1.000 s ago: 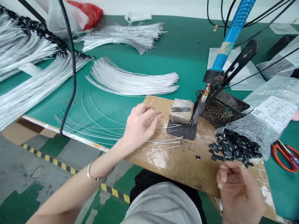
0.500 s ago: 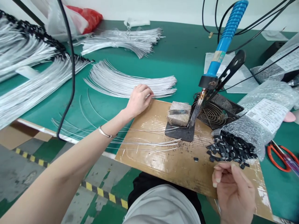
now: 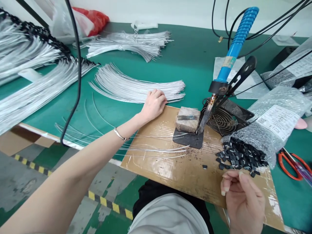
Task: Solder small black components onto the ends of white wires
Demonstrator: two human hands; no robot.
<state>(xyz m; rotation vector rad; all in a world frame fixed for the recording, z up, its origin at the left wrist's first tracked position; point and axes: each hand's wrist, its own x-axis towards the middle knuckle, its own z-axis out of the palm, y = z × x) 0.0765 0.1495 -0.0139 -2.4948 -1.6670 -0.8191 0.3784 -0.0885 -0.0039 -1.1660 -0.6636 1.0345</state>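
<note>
My left hand rests at the near edge of a fanned bundle of white wires, toward its right end. Its fingers are curled and pinched at the outermost wires; how many they grip is hidden. Just in front of the small black connectors, my right hand is held palm up. Its fingers are bent in with the thumb close to them, and anything between the tips is too small to make out. Several loose white wires lie across the brown board, passing under my left forearm. One black connector lies apart.
A soldering iron with a blue handle stands tilted over a block and black plate. Behind it is a fan grille. At right are a bubble-wrap bag and orange-handled scissors. A black cable hangs at left.
My left hand has slid slightly right along the edge of the wire bundle. My right hand has stayed almost still.
</note>
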